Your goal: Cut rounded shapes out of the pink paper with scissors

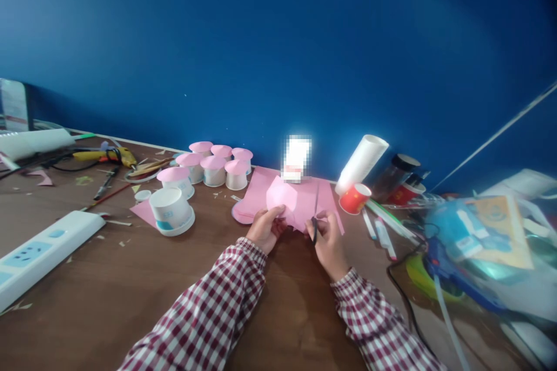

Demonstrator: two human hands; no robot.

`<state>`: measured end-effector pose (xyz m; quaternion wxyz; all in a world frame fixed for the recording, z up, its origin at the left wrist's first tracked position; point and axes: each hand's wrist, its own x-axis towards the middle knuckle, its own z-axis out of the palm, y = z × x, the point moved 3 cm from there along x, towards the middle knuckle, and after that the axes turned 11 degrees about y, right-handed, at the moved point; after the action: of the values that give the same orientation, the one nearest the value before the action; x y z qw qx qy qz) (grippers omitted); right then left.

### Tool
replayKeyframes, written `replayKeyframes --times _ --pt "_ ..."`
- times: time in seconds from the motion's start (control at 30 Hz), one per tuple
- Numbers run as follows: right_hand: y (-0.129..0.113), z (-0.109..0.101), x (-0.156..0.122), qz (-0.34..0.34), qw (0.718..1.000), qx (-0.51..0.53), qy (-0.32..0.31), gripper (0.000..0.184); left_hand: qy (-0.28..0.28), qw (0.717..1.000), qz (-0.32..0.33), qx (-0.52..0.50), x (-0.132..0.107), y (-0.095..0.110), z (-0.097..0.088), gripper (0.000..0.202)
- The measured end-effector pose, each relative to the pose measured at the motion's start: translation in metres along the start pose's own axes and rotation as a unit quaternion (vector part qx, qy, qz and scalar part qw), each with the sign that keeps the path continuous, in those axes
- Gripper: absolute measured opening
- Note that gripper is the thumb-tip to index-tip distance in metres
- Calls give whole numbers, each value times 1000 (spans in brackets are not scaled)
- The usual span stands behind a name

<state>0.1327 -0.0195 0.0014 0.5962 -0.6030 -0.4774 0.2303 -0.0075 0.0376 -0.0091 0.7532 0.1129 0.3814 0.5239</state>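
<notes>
My left hand (265,227) is closed on a piece of pink paper (284,197) and holds it just above the brown table (130,284). Beside it, my right hand (328,237) grips black-handled scissors (315,211) whose blades point up and away at the paper's right edge. Under both lie larger pink sheets (256,188). Both sleeves are red-and-white checked.
Several upturned white cups with pink tops (215,165) stand behind to the left, one plain cup (171,210) nearer. A white power strip (39,252) lies at left, a red cup (354,198) and a white roll (361,163) at right, and a blue glue gun (452,266) at far right.
</notes>
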Motion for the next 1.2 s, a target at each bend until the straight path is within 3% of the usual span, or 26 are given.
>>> replayKeyframes --times 0.17,0.53,0.63,0.77,0.97,1.2 --pt "-3 -3 0 -75 990 -113 35 32 -16 1000 -5 -2 2 -2 0 11" --pt "0 2 0 -66 996 -58 12 26 -21 1000 -14 5 0 -2 -2 9" --pt "0 4 -3 -48 999 -10 -20 26 -39 999 -36 3 -4 -1 -2 7" --pt "4 10 -7 34 993 78 -79 30 -88 995 -36 3 -7 1 0 8" --pt "8 18 -13 103 977 105 -153 36 -176 980 -85 33 -13 -2 3 20" --pt "12 20 -13 114 968 117 -191 38 -112 991 -70 33 -9 -5 0 7"
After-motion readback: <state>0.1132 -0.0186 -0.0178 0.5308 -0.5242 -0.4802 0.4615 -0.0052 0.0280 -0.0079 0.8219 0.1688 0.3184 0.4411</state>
